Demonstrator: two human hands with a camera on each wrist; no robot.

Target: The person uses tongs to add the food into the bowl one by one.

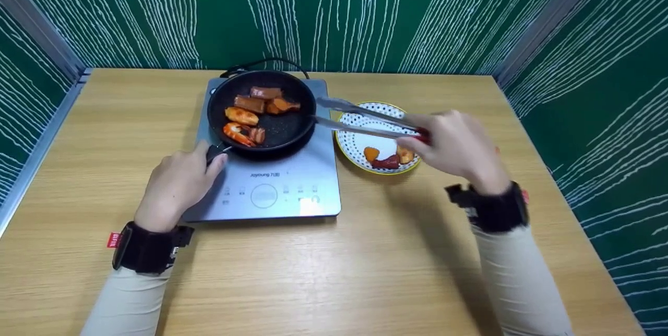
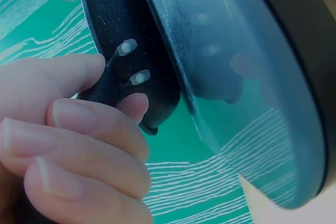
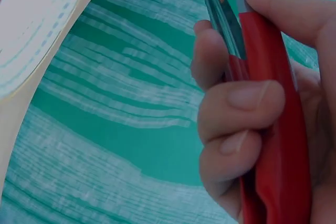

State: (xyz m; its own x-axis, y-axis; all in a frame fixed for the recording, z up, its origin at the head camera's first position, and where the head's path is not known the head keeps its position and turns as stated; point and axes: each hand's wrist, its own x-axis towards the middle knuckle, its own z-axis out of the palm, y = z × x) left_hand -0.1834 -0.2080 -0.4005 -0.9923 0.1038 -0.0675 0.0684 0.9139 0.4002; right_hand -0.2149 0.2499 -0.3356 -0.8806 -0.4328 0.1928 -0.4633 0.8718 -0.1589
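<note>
My left hand (image 1: 180,182) grips the handle (image 2: 100,90) of a black frying pan (image 1: 284,130), fingers curled round it. Inside the pan lie brown sausage-like pieces (image 1: 249,104), a red-orange shrimp (image 1: 232,132), a yellowish browned piece (image 1: 241,116) and an orange-brown piece (image 1: 279,105). In my right hand (image 1: 454,143) are metal tongs (image 1: 360,129) with red handles (image 3: 275,124). Their arms stand apart with nothing between the tips, which reach the pan's right rim. Below the tongs, a dotted plate (image 1: 360,140) with a yellow rim holds an orange piece (image 1: 371,154), a dark red piece (image 1: 386,162) and a tan piece (image 1: 404,155).
Under the pan is a silver induction cooktop (image 1: 297,179) with a round dial mark, on a wooden table (image 1: 292,278). A black cord (image 1: 276,59) runs behind it. Green panels (image 1: 344,18) with white streaks stand at the back and sides.
</note>
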